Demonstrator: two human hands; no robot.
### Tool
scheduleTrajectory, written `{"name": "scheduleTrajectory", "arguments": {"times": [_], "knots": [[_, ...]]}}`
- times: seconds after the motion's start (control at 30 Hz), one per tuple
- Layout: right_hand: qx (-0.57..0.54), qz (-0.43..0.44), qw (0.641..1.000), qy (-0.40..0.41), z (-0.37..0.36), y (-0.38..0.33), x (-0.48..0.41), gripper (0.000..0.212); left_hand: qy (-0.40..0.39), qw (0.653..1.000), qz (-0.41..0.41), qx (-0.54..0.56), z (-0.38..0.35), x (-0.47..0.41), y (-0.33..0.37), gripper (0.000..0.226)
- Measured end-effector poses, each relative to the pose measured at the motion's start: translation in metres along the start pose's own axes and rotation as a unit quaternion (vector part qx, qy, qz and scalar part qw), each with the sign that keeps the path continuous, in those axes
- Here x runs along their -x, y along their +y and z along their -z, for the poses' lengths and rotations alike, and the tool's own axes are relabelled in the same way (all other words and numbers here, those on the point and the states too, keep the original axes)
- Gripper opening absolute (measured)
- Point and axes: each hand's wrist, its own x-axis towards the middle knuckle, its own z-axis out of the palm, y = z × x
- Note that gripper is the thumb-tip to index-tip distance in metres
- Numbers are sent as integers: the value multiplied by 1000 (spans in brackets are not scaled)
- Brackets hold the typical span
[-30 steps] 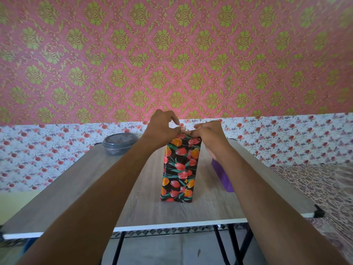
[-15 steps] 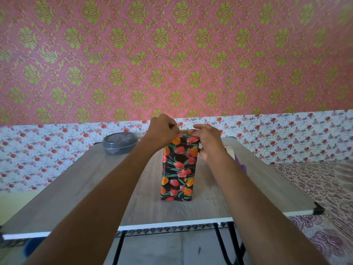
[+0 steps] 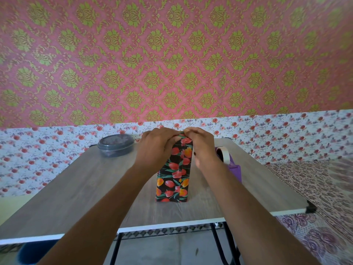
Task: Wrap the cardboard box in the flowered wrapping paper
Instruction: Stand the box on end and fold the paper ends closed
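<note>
Pinching at the top end, the left hand (image 3: pixel 156 148) and right hand (image 3: pixel 202 144) met over the box (image 3: pixel 172 190). It stood upright near the middle of the surface (image 3: pixel 76 188), its visible front already covered in wrapping paper (image 3: pixel 179 165). Fingers (image 3: pixel 168 133) of both hands were curled onto the paper's top fold, L from the left side, R from the right. Whether the flap lay flat under them couldn't be told, since the hands hid it.

Vs. a sec earlier, the knuckles had closed in tighter over the top and the L palm had come down onto the upper left face. The box itself hadn't shifted.

Judgement: sides looked done and the top end was being creased down, so prob. late-stage; the bottom end wasn't visible. Just right of the box, near the R wrist, sat the tape dispenser (image 3: pixel 232 165) w/ its roll showing. That's likely the next reach, w/ one hand needed to keep the fold down meanwhile. At the far left stood a lidded container (image 3: pixel 115 145), well apart.
</note>
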Motion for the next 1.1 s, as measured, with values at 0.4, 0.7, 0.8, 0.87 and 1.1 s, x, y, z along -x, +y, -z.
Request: {"name": "scheduleTrajectory", "arguments": {"times": [0.4, 0.7, 0.8, 0.87, 1.1], "knots": [[340, 105, 919, 170, 101, 48, -7, 13, 6, 998, 62, 14, -11, 2, -13, 30], [477, -117, 868, 73, 147, 69, -43, 70, 32, 994, 89, 62, -21, 4, -11, 30], [394, -140, 905, 80, 153, 64, -56, 76, 39, 992, 97, 77, -22, 3, -11, 29], [399, -146, 903, 62, 159, 63, -61, 77, 41, 991, 100, 81, -24, 4, -11, 30], [413, -124, 898, 82, 152, 64, -67, 59, 42, 989, 103, 94, -26, 2, -12, 29]]}}
